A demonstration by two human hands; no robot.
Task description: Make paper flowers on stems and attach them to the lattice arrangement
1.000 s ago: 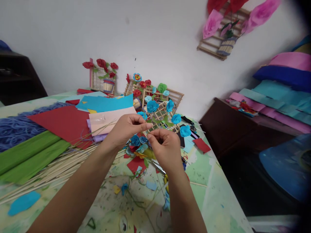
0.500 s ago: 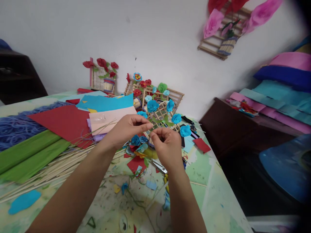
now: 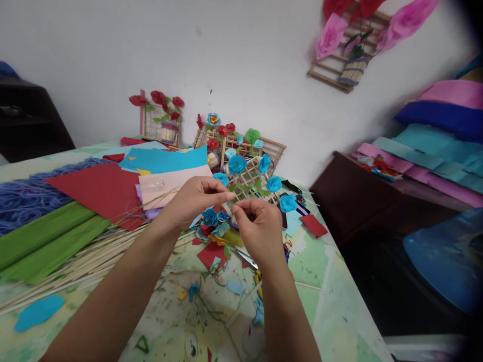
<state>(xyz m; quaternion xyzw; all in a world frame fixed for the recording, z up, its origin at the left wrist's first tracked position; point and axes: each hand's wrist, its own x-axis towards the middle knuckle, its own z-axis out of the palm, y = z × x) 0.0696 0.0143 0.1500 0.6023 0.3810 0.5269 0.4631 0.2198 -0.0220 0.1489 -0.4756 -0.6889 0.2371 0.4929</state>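
My left hand (image 3: 202, 198) is closed in a pinch, thumb against forefinger. Just to its right, my right hand (image 3: 260, 226) pinches too, and the fingertips of both nearly meet. Whatever they hold is too small to make out. Right behind them leans a small bamboo lattice (image 3: 247, 176) with green paper leaves and several blue paper flowers (image 3: 237, 164). More blue paper flowers (image 3: 210, 217) lie below my left fingers. Scissors (image 3: 247, 257) with yellow handles lie partly hidden under my right wrist.
Thin bamboo sticks (image 3: 90, 251), green crepe paper (image 3: 49, 241), red paper (image 3: 98, 188) and purple cord (image 3: 33, 193) cover the table's left side. Other flowered lattices (image 3: 160, 120) stand against the wall. Paper scraps (image 3: 236, 287) litter the front. A dark cabinet (image 3: 362, 196) stands right of the table.
Both hands have shifted very slightly left, still pinched close together. Everything on the table looks the same.
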